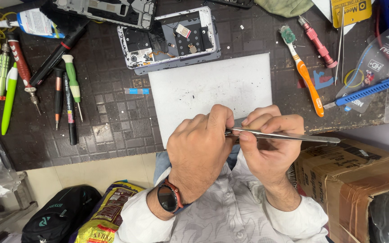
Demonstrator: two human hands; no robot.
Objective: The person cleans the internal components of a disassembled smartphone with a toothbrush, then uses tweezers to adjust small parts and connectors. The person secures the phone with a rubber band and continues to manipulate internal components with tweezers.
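Head view: the right hand (271,139) holds metal tweezers (289,135), its grip pinched together on them. Their long axis lies almost level, tips pointing left into the left hand (201,148), whose fingers are closed on something hidden. Both hands hover at the near edge of a white mat (208,87) on the dark worktop (113,130), with an opened phone (172,40) behind.

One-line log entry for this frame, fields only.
right hand: grips tweezers | left hand: pinched at tweezer tip, item hidden | white mat: beneath | opened phone: beyond, untouched
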